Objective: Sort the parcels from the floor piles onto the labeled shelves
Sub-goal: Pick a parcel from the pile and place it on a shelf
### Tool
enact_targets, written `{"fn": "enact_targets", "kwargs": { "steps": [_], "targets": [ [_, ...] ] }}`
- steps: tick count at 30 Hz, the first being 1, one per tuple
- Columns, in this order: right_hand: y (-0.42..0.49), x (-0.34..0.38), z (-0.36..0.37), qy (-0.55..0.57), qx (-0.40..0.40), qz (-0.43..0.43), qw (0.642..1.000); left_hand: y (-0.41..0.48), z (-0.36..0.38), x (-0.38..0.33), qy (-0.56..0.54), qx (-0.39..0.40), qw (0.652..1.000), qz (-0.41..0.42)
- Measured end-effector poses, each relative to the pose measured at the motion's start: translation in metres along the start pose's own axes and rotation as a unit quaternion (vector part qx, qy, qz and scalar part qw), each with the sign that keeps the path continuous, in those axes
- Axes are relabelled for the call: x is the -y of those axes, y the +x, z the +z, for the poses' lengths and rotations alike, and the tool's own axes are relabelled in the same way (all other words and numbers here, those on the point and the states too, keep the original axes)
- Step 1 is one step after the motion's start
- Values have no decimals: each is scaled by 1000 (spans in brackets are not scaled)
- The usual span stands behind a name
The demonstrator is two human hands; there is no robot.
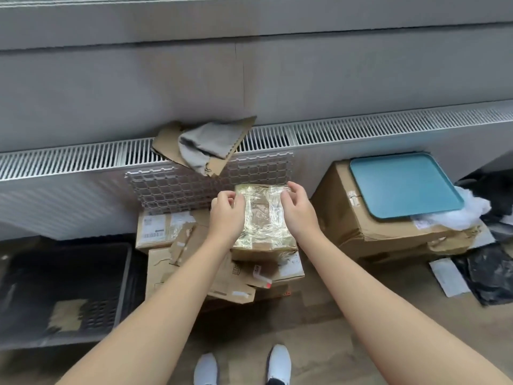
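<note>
Along the wall under the long radiator grille (361, 129), floor piles only; no labeled shelves in sight from here. Biggest item: black crate (69, 287) far left, dark inside, contents unclear. Right side: large cardboard box (344, 218), crushed at its lower edge, blue tray (402, 184) lying on top and overhanging slightly. Black bags (488, 273) and a white mailer on the floor just beside it. Centre: stack of cardboard parcels (166, 270), uneven, torn flaps sticking out, plastic grid panel (180, 184) leaning on the radiator behind. Target is the taped parcel (263, 218), wrapped in shiny clear tape, sitting on top of that stack at its right side. Left hand (226, 209) has fingers curled on the parcel's left edge near the far end; right hand (298, 207) curled over the far right corner. Both narrow, both holding the parcel; can't tell if it's off the stack yet. Judgement: pickup step, task early. Risks: glossy tape is slick, and both grips sit at the far end, so the near end could sag and slide out on the lift. Stack underneath looks loose; dragging instead of lifting could pull the torn boxes over. Label is hard to read through the tape glare, so a mis-shelve is possible.
</note>
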State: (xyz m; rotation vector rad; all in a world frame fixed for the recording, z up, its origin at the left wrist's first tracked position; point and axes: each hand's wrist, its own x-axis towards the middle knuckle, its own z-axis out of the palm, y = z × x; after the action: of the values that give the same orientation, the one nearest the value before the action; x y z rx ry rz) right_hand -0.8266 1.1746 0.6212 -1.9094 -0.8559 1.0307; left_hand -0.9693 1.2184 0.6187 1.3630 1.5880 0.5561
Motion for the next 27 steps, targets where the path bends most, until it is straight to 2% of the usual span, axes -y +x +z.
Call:
{"fn": "enact_targets", "kwargs": {
  "steps": [8, 13, 16, 21, 27],
  "targets": [
    [78, -69, 17, -83, -3, 29, 996, 71, 34, 50, 87, 47, 990, -103],
    [92, -92, 28, -108, 18, 106, 988, 83, 51, 74, 94, 86, 980, -152],
    [96, -94, 33, -110, 19, 123, 986, 87, 54, 83, 97, 86, 979, -158],
    [89, -76, 24, -122, -14, 84, 989, 72, 36, 80, 45, 33, 986, -158],
    [68, -26, 9, -146, -27, 9, 989, 31, 6, 46, -26, 16, 989, -142]
  ]
}}
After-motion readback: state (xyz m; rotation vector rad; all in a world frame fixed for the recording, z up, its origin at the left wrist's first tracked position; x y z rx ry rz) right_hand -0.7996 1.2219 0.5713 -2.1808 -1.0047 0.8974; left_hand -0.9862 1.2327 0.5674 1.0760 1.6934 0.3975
